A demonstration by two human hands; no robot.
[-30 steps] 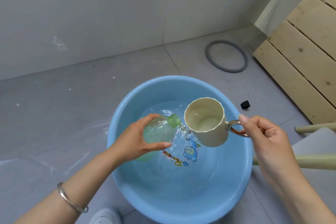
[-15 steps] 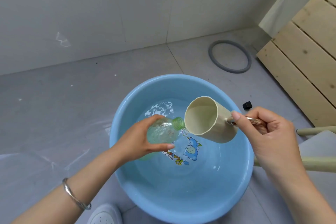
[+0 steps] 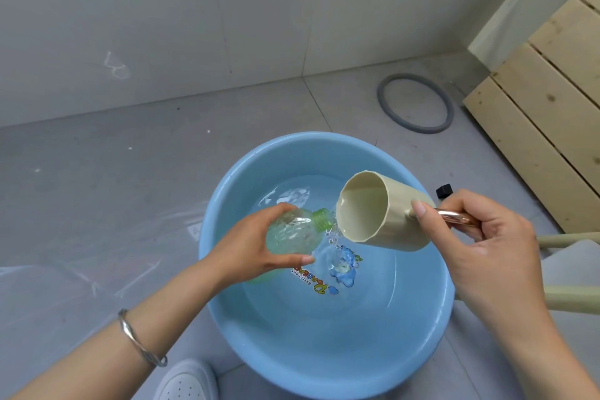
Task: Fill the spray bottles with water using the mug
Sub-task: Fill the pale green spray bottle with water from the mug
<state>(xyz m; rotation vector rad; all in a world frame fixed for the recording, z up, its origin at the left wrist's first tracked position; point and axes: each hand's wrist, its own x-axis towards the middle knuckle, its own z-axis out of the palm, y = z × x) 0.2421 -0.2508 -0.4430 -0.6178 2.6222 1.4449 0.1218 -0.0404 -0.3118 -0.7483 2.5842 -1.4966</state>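
A clear green spray bottle (image 3: 297, 232) without its spray head is tilted over the blue basin (image 3: 324, 364); my left hand (image 3: 250, 250) grips its body. Its threaded neck points right toward the cream mug (image 3: 380, 211). My right hand (image 3: 483, 243) holds the mug by its copper handle and has it tipped far to the left, mouth against the bottle's neck. A thin stream of water runs from the mug's rim at the neck, and some splashes down into the basin, which holds shallow water over a cartoon print.
The basin sits on a grey tiled floor near a wall. A grey rubber ring (image 3: 415, 104) lies behind it, a small black cap (image 3: 443, 191) at its right. Wooden slats (image 3: 548, 127) stand at the right, pale bars (image 3: 571, 297) lower right. A white shoe (image 3: 186, 381) shows below.
The mug has tipped further over to the left, from nearly upright to almost on its side, and water now runs out at the bottle's neck. The bottle has stayed in place.
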